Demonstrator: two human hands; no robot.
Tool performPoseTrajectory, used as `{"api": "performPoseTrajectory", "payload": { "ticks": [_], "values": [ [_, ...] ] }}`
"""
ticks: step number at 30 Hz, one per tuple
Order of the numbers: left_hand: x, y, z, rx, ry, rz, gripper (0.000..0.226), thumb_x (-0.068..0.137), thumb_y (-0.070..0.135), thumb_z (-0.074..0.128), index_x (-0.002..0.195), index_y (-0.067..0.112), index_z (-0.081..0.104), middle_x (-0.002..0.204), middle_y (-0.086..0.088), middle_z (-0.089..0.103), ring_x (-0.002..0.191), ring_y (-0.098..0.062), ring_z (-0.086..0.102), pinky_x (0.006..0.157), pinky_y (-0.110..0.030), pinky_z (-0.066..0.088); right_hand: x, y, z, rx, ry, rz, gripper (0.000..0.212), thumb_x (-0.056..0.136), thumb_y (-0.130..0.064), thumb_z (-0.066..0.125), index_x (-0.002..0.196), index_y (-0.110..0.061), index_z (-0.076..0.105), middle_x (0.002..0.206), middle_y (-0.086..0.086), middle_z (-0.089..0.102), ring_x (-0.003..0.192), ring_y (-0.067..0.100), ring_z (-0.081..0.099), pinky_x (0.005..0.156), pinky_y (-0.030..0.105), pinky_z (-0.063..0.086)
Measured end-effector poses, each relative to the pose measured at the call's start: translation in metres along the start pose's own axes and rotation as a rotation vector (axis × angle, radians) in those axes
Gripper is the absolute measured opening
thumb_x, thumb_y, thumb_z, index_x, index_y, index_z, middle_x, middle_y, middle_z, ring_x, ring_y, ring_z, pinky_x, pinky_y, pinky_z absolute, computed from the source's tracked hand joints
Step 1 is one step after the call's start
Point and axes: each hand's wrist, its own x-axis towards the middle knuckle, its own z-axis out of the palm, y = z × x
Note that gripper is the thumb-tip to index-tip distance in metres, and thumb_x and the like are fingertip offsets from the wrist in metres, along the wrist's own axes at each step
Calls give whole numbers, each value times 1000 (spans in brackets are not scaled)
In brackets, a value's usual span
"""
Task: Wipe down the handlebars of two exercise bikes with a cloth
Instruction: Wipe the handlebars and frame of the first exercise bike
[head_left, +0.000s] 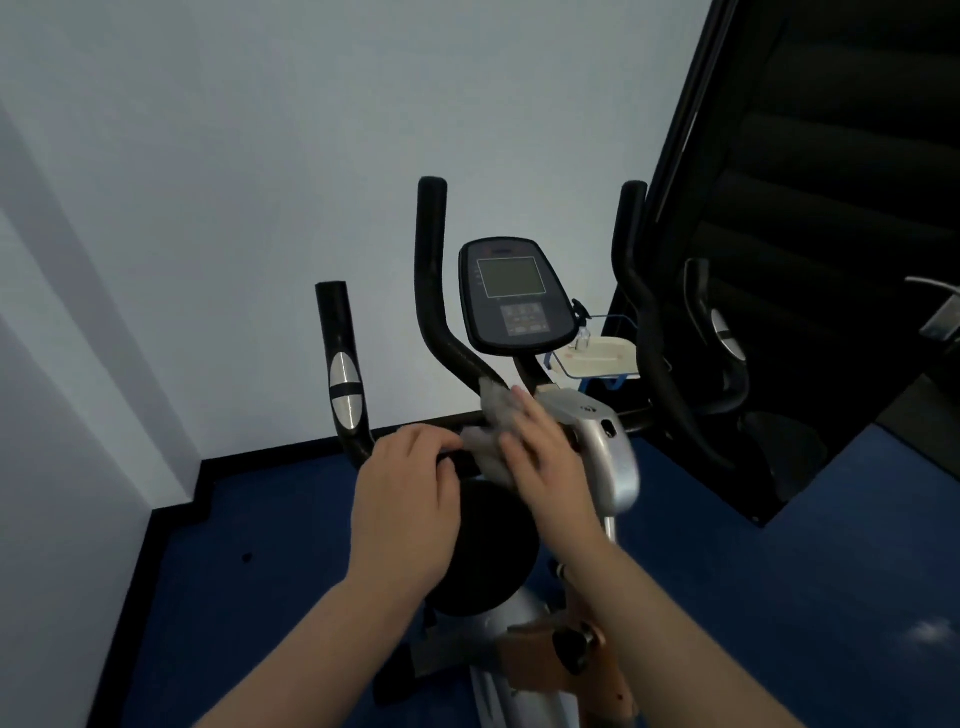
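Two bare forearms reach up from six o'clock toward the bike; the left hand (410, 499) curls its fingers over the black handlebar (431, 291) at its low crossbar and grips it there, while the right hand (545, 457) lies with fairly straight fingers pressing a grey cloth (485, 441) against the bar's junction beside the silver stem housing (613, 447); it looks slack rather than clenched, though motion blur hides whether the thumb pinches the cloth. That cloth sits between the two hands, touching both the bar and the right palm; the unwiped length of the bar runs from there toward eleven o'clock, bending and then rising nearly upright, so I judge the next stroke must follow that long axis up and away, and the right hand is the nearer one to do it. At nine o'clock stands a shorter grip with a silver pulse sensor (345, 389); at twelve, the console (511, 296), its screen dark. At two o'clock the matching right handlebar (631, 249) rises against a dark panel; just behind the console a small cream tray (618, 358) holds what seems a spray bottle (582, 332). Underfoot lies blue floor (270, 519) with black skirting, then a pale wall (234, 182) beyond; a second bike is not clearly in view.
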Motion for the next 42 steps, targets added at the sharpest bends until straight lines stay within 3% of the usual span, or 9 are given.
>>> {"api": "performPoseTrajectory", "payload": {
  "ticks": [4,8,13,16,21,25,32,39,42],
  "values": [
    [0,-1,1,-73,43,-19,23,91,10,50,99,28,64,100,18,58,97,-1,49,89,-27,42,-54,14,6,-147,50,-114,35,93,-18,56,127,-26,61,152,-7,33,137,8,32,107,17,32],
    [0,-1,2,-80,45,-29,24,91,9,50,100,26,65,99,19,59,96,-1,51,89,-29,44,2,1,-8,-249,156,-83,18,93,-19,59,108,-15,68,114,-2,51,97,12,54,81,10,35],
    [-1,-2,2,-113,57,-66,25,92,9,48,99,27,65,97,18,60,95,0,51,87,-28,45,76,-28,-12,92,264,-24,20,91,-15,63,110,-17,64,124,4,47,108,-8,46,94,8,38],
    [-1,-3,3,-107,61,-63,25,92,9,48,98,27,66,97,18,60,94,-1,51,87,-28,45,65,-13,4,-124,185,62,20,89,-23,66,108,-17,70,136,1,43,125,13,34,107,29,30],
    [-1,-3,4,-98,70,-44,24,91,9,50,95,26,65,96,17,61,92,-1,52,86,-27,43,1,2,5,-151,279,-17,20,85,-14,71,105,-16,73,101,-3,51,97,16,48,83,22,43],
    [1,-3,3,-96,74,-37,24,90,8,50,94,26,66,94,16,62,90,-4,53,84,-29,45,-7,3,-14,-43,49,-8,16,83,-16,72,97,-24,70,98,-7,54,93,-5,50,78,3,38],
    [0,-2,4,-126,68,-83,24,93,10,48,96,23,67,95,14,60,93,-5,52,87,-30,45,23,-5,-3,-40,64,38,18,88,-21,67,106,-20,67,103,-3,54,92,8,56,81,20,45],
    [0,-4,4,-142,70,-75,23,93,10,48,97,24,67,98,13,62,93,-5,52,87,-31,46,-16,5,-22,31,-66,-2,12,87,-15,67,99,-18,68,93,-3,57,86,1,56,76,12,44],
    [0,-3,5,-134,60,-90,24,94,11,47,98,24,67,98,13,61,94,-5,52,87,-30,45,11,-3,-18,37,60,66,14,87,-20,68,101,-18,68,96,-3,61,89,1,57,78,16,46]
  ]
}}
